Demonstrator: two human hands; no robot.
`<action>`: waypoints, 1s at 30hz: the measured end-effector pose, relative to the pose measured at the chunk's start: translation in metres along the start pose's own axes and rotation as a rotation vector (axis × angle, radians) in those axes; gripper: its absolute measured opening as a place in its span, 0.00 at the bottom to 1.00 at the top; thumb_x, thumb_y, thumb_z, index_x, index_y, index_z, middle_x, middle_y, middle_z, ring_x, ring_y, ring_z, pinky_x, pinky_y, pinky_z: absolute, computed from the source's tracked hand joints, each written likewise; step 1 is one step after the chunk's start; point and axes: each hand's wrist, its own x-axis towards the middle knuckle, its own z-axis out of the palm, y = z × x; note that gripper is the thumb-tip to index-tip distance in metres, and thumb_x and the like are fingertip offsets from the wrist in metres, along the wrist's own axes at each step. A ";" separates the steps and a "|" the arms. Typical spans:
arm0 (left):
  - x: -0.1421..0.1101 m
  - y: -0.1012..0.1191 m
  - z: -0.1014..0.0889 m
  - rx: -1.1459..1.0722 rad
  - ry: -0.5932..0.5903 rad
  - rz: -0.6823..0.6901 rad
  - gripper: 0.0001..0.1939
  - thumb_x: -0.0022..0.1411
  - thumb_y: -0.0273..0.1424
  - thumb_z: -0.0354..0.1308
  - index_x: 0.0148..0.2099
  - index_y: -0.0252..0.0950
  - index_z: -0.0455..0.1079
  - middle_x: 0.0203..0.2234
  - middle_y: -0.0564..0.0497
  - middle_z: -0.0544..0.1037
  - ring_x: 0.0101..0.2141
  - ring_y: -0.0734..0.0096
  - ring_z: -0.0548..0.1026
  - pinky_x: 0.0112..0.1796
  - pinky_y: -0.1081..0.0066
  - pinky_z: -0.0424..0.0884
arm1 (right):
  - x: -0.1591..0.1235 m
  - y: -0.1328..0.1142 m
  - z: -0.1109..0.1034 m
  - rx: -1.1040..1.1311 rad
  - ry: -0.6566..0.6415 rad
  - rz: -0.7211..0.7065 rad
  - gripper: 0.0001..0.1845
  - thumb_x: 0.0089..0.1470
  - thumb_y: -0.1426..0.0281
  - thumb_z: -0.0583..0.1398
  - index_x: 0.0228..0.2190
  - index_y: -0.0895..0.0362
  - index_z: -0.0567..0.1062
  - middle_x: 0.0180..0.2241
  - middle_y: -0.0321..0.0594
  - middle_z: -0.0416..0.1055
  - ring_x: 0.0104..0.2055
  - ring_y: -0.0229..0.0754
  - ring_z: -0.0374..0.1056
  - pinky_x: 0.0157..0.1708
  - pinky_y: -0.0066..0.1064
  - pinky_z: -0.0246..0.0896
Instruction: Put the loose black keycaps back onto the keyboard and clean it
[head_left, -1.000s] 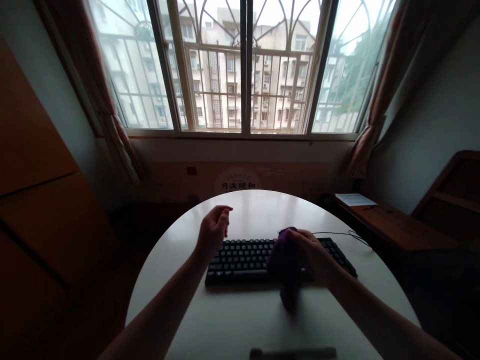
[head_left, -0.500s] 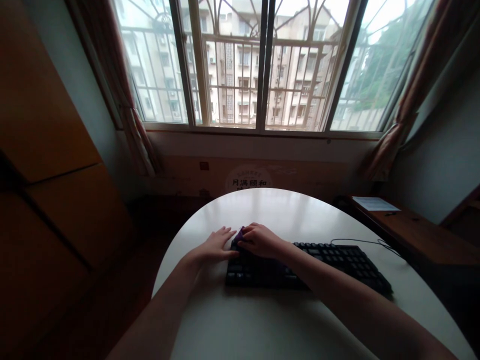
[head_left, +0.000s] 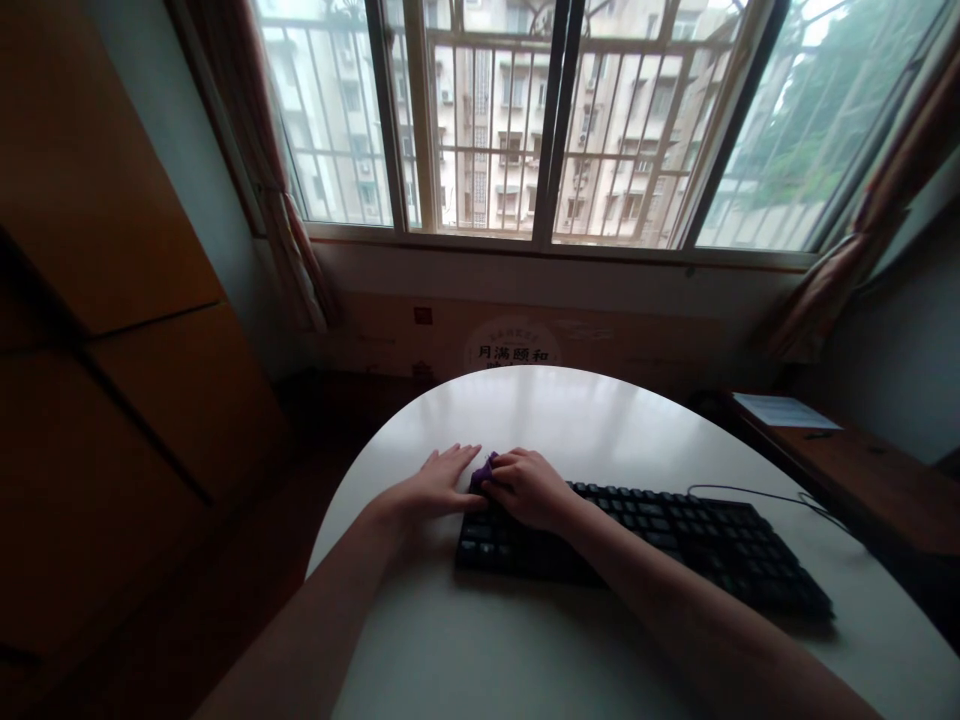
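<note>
A black keyboard (head_left: 645, 545) lies on a white round-edged table (head_left: 450, 640), its cable (head_left: 757, 493) running off to the right. At the keyboard's upper left corner, my right hand (head_left: 529, 487) is closed on a purple cloth (head_left: 484, 472), pressing it against that end; much of the cloth is hidden under the fingers. My left hand (head_left: 435, 482) lies beside the keyboard's left end with its fingers spread, and its thumb reaches the keyboard's edge. My right forearm passes over the keyboard and covers part of the keys.
Beyond the table's far edge is a printed box or panel (head_left: 600, 340) below a barred window (head_left: 487, 130). To the right stands a brown wooden desk (head_left: 885, 490) with a paper sheet (head_left: 787, 411) on it. Wooden cabinets (head_left: 150, 400) fill the left side.
The head view has shifted slightly, so the window sits higher and the keyboard's right end further right. Both hands keep about the same places, and the right hand still holds the purple cloth.
</note>
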 end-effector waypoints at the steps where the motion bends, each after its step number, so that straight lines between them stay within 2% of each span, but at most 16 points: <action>1: -0.001 0.000 0.000 -0.004 0.001 0.000 0.50 0.57 0.56 0.58 0.72 0.35 0.46 0.70 0.37 0.49 0.68 0.43 0.44 0.64 0.46 0.39 | 0.000 -0.001 -0.001 -0.007 0.002 0.019 0.14 0.64 0.65 0.57 0.31 0.55 0.80 0.34 0.39 0.76 0.38 0.39 0.67 0.41 0.30 0.56; 4: -0.004 0.001 -0.003 -0.024 0.001 -0.002 0.49 0.58 0.56 0.57 0.72 0.37 0.46 0.70 0.38 0.49 0.69 0.44 0.44 0.65 0.47 0.39 | -0.002 0.003 -0.012 -0.005 0.035 0.104 0.15 0.64 0.67 0.57 0.30 0.57 0.81 0.35 0.41 0.77 0.38 0.40 0.68 0.41 0.30 0.57; 7: -0.007 0.003 -0.006 -0.058 0.015 0.018 0.45 0.60 0.56 0.55 0.71 0.39 0.50 0.69 0.41 0.52 0.68 0.45 0.46 0.65 0.46 0.38 | -0.007 0.014 -0.031 0.046 0.045 0.176 0.15 0.62 0.68 0.57 0.28 0.58 0.81 0.31 0.41 0.77 0.34 0.39 0.68 0.38 0.29 0.57; 9: -0.008 0.007 -0.007 -0.075 0.045 0.046 0.40 0.63 0.55 0.53 0.70 0.39 0.54 0.68 0.42 0.55 0.68 0.47 0.49 0.65 0.49 0.42 | -0.010 0.020 -0.040 0.107 -0.011 0.131 0.12 0.60 0.69 0.58 0.30 0.57 0.81 0.31 0.40 0.77 0.33 0.38 0.69 0.37 0.27 0.57; 12: -0.007 0.017 -0.005 -0.064 0.054 0.072 0.38 0.64 0.53 0.52 0.69 0.36 0.57 0.67 0.39 0.58 0.67 0.47 0.52 0.65 0.51 0.46 | -0.010 0.021 -0.039 0.155 -0.084 0.000 0.08 0.58 0.70 0.61 0.37 0.55 0.82 0.37 0.39 0.78 0.38 0.38 0.70 0.39 0.26 0.58; 14: -0.006 0.024 -0.001 -0.034 0.030 0.063 0.42 0.62 0.53 0.55 0.70 0.35 0.54 0.67 0.38 0.56 0.67 0.44 0.51 0.65 0.46 0.43 | -0.008 0.016 -0.033 0.104 -0.100 -0.021 0.08 0.58 0.70 0.62 0.37 0.53 0.82 0.39 0.39 0.78 0.40 0.39 0.70 0.41 0.27 0.57; 18: -0.003 0.031 0.007 0.027 0.016 0.009 0.48 0.58 0.54 0.59 0.72 0.35 0.47 0.69 0.37 0.53 0.68 0.43 0.47 0.64 0.42 0.38 | -0.005 0.004 -0.030 -0.089 -0.096 0.038 0.09 0.60 0.69 0.61 0.29 0.53 0.81 0.35 0.38 0.77 0.39 0.41 0.66 0.39 0.31 0.53; 24: 0.003 0.025 0.010 0.057 -0.011 -0.005 0.47 0.59 0.56 0.55 0.71 0.36 0.48 0.69 0.38 0.51 0.68 0.44 0.45 0.64 0.43 0.38 | -0.011 -0.006 -0.049 -0.305 -0.187 -0.012 0.10 0.61 0.71 0.58 0.30 0.57 0.78 0.35 0.44 0.75 0.39 0.42 0.64 0.40 0.33 0.51; 30: 0.002 0.029 0.008 0.091 -0.036 -0.048 0.49 0.60 0.57 0.53 0.72 0.33 0.45 0.70 0.37 0.49 0.69 0.47 0.44 0.65 0.46 0.38 | -0.032 0.002 -0.065 -0.437 -0.327 -0.002 0.08 0.59 0.75 0.58 0.33 0.60 0.78 0.35 0.46 0.74 0.38 0.43 0.66 0.41 0.34 0.53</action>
